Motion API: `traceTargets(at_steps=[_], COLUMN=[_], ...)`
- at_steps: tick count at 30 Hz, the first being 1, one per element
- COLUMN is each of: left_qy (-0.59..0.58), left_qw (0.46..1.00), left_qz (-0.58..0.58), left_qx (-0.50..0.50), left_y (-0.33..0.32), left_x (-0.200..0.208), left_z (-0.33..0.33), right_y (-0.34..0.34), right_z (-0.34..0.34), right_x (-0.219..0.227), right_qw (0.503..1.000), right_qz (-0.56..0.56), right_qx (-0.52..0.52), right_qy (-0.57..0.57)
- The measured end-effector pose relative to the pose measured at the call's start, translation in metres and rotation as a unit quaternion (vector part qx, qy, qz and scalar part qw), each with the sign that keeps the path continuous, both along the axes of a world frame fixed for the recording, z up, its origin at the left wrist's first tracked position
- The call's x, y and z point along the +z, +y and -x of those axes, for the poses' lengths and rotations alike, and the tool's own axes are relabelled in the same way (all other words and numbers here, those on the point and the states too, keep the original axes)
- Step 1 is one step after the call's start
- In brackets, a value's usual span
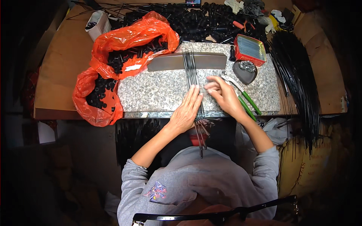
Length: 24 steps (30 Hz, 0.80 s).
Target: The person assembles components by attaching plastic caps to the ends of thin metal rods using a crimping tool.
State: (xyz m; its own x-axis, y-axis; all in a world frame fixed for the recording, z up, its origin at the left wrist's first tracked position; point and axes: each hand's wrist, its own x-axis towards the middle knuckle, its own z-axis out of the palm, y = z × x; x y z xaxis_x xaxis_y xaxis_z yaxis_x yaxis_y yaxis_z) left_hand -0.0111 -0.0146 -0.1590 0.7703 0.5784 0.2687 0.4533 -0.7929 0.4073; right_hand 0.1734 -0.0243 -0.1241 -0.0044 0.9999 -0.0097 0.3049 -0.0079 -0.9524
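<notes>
A row of thin black rods (191, 71) lies across a grey metal bar (166, 63) on a speckled stone slab (147, 92), their near ends jutting past the slab's front edge toward my lap. My left hand (185, 112) rests flat over the rods, fingers stretched out and close together. Just right of them is my right hand (227, 98), its fingers loosely bent and apart, holding nothing visible. Beside that hand lie pliers (247, 101) with green handles. Farther back sits a dark heart-shaped dish (249, 80) with small shiny metal pieces.
Orange plastic bags (103, 45) (85, 84) of small black parts stand left. A red box (260, 61) and a short black cylinder (232, 53) are at the slab's back right. Black parts (215, 20) pile up behind. Many long black rods (298, 83) hang over the right edge.
</notes>
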Motion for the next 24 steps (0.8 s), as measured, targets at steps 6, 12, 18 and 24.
traceTargets(at_steps=[6, 12, 18, 24], left_qy=[-0.002, 0.027, -0.006, -0.074], left_qw=[1.0, 0.999, 0.997, 0.993], left_qz=[-0.017, -0.023, -0.037, -0.069], left_qx=[-0.013, -0.037, -0.063, -0.058], left_y=[0.0, 0.006, 0.011, 0.006], left_x=[0.0, 0.002, 0.004, -0.003], left_z=[0.001, 0.002, 0.007, 0.023], right_y=[0.029, 0.017, 0.029, 0.041], right_z=[-0.003, -0.004, -0.005, -0.002], right_x=[-0.026, -0.018, -0.024, -0.027], right_qw=[0.992, 0.991, 0.998, 0.991], right_qz=[0.087, 0.088, 0.065, 0.081], right_qx=[0.03, -0.052, -0.013, -0.018], right_qy=[0.085, 0.081, -0.001, 0.103])
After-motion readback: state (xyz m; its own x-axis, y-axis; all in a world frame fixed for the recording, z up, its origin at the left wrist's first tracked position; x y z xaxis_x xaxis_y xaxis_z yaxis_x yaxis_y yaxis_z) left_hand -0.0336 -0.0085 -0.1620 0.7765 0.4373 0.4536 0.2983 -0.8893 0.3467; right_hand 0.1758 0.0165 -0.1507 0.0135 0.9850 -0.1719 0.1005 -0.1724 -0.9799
